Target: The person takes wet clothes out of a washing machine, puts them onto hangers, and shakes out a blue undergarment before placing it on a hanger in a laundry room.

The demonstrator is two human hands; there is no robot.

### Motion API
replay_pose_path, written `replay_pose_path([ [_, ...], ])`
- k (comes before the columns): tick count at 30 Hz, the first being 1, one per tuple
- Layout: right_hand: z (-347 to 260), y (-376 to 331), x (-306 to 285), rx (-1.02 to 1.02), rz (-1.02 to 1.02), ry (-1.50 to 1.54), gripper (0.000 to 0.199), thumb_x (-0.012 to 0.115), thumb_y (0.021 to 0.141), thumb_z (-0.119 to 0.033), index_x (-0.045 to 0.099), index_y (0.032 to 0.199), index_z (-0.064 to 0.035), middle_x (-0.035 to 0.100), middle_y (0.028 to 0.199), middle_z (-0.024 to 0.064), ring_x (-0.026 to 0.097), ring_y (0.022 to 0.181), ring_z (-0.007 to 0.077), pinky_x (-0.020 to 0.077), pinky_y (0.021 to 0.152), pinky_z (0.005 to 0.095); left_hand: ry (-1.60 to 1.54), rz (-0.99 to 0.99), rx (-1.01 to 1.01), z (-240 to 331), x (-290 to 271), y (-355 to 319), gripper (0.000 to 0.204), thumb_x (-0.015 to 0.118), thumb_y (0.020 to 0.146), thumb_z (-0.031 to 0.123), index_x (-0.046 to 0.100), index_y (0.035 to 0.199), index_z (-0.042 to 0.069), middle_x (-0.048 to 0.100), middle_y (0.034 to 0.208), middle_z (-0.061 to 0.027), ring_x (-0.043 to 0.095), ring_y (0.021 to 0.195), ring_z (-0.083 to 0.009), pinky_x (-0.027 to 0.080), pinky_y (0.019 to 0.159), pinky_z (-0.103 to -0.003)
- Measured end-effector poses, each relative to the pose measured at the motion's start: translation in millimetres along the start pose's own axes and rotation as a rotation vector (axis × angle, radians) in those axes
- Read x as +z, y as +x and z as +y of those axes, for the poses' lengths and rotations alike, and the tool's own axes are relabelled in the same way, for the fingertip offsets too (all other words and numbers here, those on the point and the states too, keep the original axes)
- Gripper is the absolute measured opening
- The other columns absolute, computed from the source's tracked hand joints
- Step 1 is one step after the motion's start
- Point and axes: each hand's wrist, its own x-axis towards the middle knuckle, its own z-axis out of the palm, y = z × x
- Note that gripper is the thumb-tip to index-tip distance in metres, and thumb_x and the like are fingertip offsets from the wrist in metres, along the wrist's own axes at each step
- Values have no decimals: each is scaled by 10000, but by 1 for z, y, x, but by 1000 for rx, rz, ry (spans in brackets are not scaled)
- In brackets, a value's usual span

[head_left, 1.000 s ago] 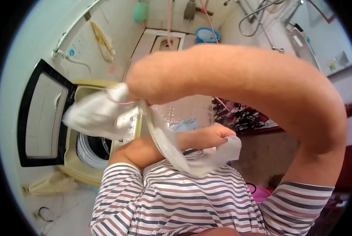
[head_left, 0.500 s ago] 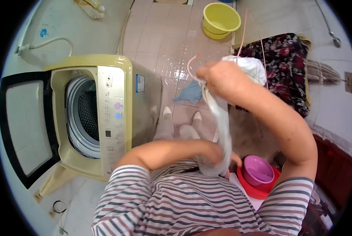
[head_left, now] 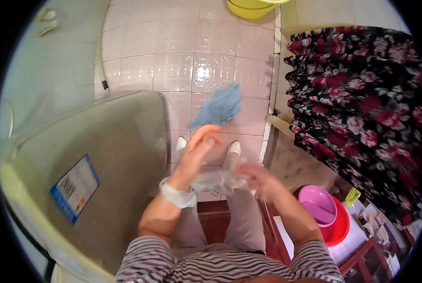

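Observation:
A thin, whitish see-through sheet of film (head_left: pixel 215 181) is wound around my left wrist and stretches across to my right hand. My left hand (head_left: pixel 201 144) is raised in front of my legs, its fingers loosely bent and apart with nothing in them. Blurred by motion, my right hand (head_left: pixel 258 177) grips the loose end of the film to the right of my left wrist. On the tiled floor beyond my hands lies a crumpled light-blue cloth (head_left: pixel 219 106), untouched by either hand.
The washing machine (head_left: pixel 102 127) stands close on my left. At right hangs a dark floral cloth (head_left: pixel 352 108). Below it, a purple basin (head_left: pixel 318 205) sits in a red basin (head_left: pixel 340 228). A yellow bucket (head_left: pixel 251 9) is at the far edge. Glossy tiles (head_left: pixel 173 37) cover the floor.
My right hand has come down from its raised place, and the pink wire hanger seen with it is out of view. My hands are now close together. The view has shifted rightward and down.

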Motion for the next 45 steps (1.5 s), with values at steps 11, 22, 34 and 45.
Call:
replay_pose_path([
  [11, -133, 350, -128, 33, 626, -171, 141, 457, 820, -163, 490, 824, -26, 620, 759, 170, 343, 326, 127, 277, 291, 278, 1384, -22, -785, -133, -78, -161, 381, 644, 734, 359, 590, 999, 90, 562, 870, -175, 546, 868, -375, 441, 705, -469],
  [22, -114, 441, -144, -281, 1032, -196, 165, 528, 785, -209, 577, 801, -52, 602, 628, 151, 490, 378, 208, 357, 319, 350, 1364, 314, -352, -171, -82, -180, 406, 696, 657, 339, 600, 971, 100, 526, 897, -156, 531, 830, -357, 425, 675, -460],
  [34, -154, -29, 23, -686, 344, -134, 214, 530, 838, -124, 556, 1037, -51, 491, 669, -48, 339, 432, 41, 266, 397, 187, 1097, 219, 397, -34, 5, -128, 380, 691, 660, 172, 576, 990, 24, 567, 1007, -172, 548, 902, -344, 435, 783, -425],
  [45, -138, -300, 173, -1017, 428, -1117, 362, 546, 816, -113, 484, 1138, 39, 593, 822, 62, 532, 719, 93, 461, 666, 259, 176, -64, 325, 143, 142, -160, 350, 531, 810, 14, 492, 1157, -8, 600, 972, -83, 574, 899, -175, 440, 837, -280],
])
